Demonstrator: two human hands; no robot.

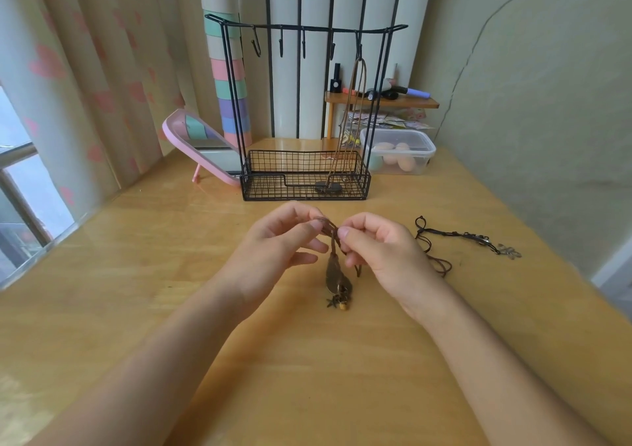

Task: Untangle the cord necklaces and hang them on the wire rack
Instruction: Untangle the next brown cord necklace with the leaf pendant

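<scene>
Pinching a brown cord necklace (333, 240) between both hands, low over the wooden table (136, 274) and a little in front of the wire rack (307, 168). Left hand (284, 240): thumb and forefinger closed on the looped top of the cord, other fingers loosely curled beneath. Right hand (379, 247): thumb pressed against bent fingers, clamped on the same cord just beside the left fingertips, the two hands almost touching. Below the grip, doubled cord dropping to a leaf-shaped pendant (337, 274) with small charms, seemingly resting on the table, though hard to tell from this angle.

To the right, apart from the hands, a black cord necklace (455, 235) lying loose on the table, with a silvery flower pendant (509, 251) at its far end. On the rack, a hung necklace (355, 103) looped over the rightmost hook (358, 49), its pendants down in the basket.

Behind the rack, a pink-framed mirror (201, 144) leaning at the left, a clear lidded container (398, 137) at the right, and a small wooden shelf (424, 104) above it.
</scene>
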